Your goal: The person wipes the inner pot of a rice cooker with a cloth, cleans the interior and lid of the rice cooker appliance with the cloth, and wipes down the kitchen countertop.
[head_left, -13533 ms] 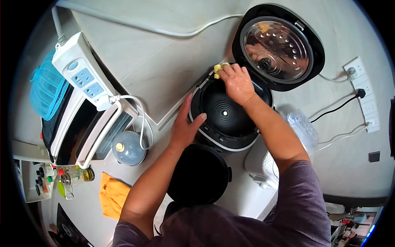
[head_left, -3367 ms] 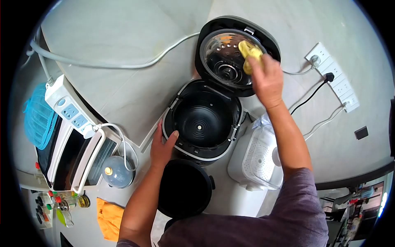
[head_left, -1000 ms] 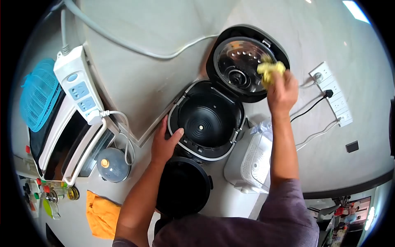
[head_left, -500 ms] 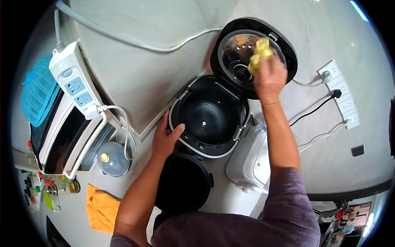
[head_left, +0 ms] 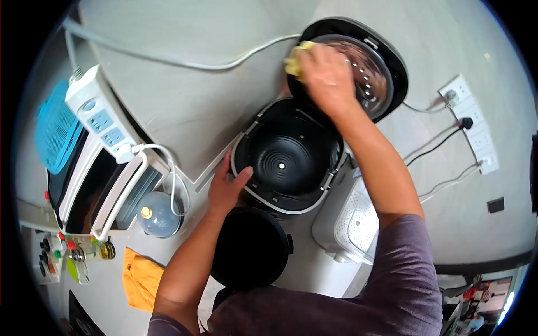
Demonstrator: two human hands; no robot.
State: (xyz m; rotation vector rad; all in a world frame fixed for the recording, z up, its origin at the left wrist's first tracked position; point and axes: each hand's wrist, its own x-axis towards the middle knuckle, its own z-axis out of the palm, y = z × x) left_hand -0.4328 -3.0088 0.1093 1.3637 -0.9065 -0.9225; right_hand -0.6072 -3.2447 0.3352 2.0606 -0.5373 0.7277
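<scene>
A black rice cooker [head_left: 288, 154] stands with its lid [head_left: 397, 67] tipped open behind it, showing a shiny inner plate [head_left: 372, 84]. My right hand [head_left: 327, 75] presses a yellow cloth [head_left: 296, 60] against the left edge of the lid and hides part of the plate. With thumb and fingers apart, my left hand [head_left: 227, 187] rests on the left front rim of the cooker body. Just in front of the cooker sits a round black pot [head_left: 249, 246], close to my body.
Left: a white power strip [head_left: 101, 115], an oven [head_left: 103, 196], a blue mesh basket [head_left: 56, 131], a grey round-lidded pot [head_left: 158, 215], bottles [head_left: 84, 249] and an orange cloth [head_left: 141, 280]. Right: a white appliance [head_left: 350, 224] and wall sockets [head_left: 476, 126].
My right hand has moved the yellow cloth from the right part of the lid's plate to the lid's left edge. My left hand stays at the cooker rim.
</scene>
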